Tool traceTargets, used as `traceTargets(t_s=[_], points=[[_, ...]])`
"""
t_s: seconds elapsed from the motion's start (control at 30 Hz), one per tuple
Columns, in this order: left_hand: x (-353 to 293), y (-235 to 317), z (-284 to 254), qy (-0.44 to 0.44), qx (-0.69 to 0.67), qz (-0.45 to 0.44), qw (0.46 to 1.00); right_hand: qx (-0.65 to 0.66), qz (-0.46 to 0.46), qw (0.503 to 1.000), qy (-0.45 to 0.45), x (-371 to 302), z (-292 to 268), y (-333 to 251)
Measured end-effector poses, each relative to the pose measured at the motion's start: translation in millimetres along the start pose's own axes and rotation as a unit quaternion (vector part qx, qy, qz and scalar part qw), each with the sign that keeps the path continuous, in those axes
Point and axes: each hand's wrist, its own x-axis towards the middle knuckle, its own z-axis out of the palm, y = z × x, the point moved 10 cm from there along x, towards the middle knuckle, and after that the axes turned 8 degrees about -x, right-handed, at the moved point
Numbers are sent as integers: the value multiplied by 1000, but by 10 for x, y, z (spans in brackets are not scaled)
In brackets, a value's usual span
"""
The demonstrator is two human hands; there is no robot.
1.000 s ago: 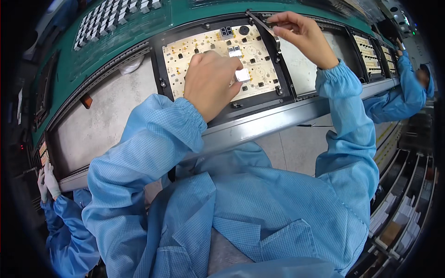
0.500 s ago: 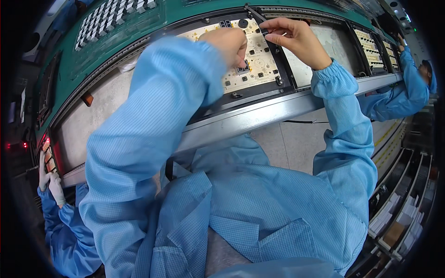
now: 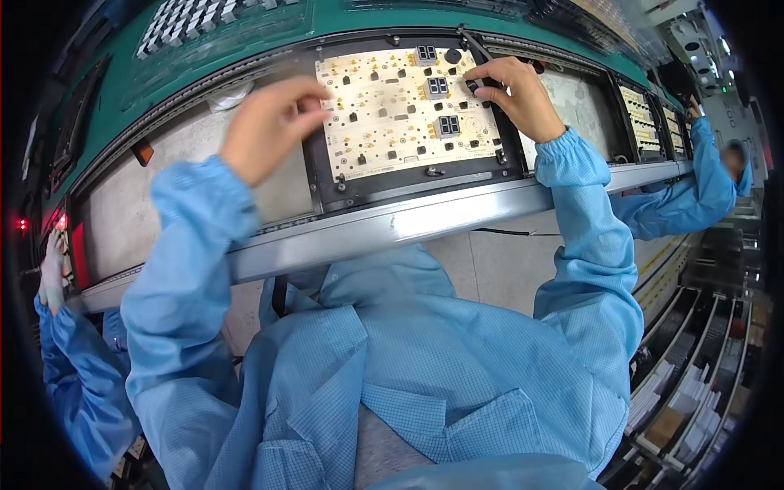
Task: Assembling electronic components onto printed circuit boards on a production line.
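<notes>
A cream circuit board (image 3: 380, 110) sits in a black frame (image 3: 384, 193). Three two-digit display modules stand along its right part: an upper one (image 3: 425, 55), a middle one (image 3: 437, 88) and a lower one (image 3: 447, 126). A round black component (image 3: 453, 55) is beside the upper one. My left hand (image 3: 265, 131), blurred, hovers at the board's left edge, thumb and forefinger apart with nothing seen between them. At the board's right edge, my right hand (image 3: 523, 98) pinches a small black part (image 3: 472, 85); its exact kind is unclear.
A metal rail (image 3: 400, 222) runs along the near side. White parts in a clear tray (image 3: 220, 45) lie on the green surface (image 3: 327, 18) beyond. Other boards (image 3: 641, 118) sit farther right. Co-workers' sleeves show at left (image 3: 77, 392) and right (image 3: 694, 184).
My left hand has moved left off the board, uncovering the displays and the board's left part. My right hand stays by the right edge, its fingers near the black part.
</notes>
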Motion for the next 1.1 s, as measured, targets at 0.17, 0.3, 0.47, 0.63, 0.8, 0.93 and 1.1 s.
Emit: traceTargets(t_s=[0.17,0.3,0.47,0.63,0.8,0.93,1.1], points=[[-581,-755,-848,100,-9,-74,992,-17,13,1000,-13,-29,14,34],[-982,-1097,-1171,154,-50,-169,972,-54,-17,998,28,-33,-80,-32],[-1170,-1348,-1196,181,-92,-183,962,-68,55,995,-38,-38,-18,110],[-1110,-1394,-1088,154,-92,-179,967,-121,76,987,-66,-18,-32,54],[-1166,-1478,-1067,166,-121,-177,963,-112,104,986,-65,-42,-41,73],[-1210,-1492,-1016,159,-134,-192,959,-135,69,986,-74,-38,-20,48],[-1239,-1456,-996,156,-141,-194,958,-91,138,986,-26,47,-187,249]])
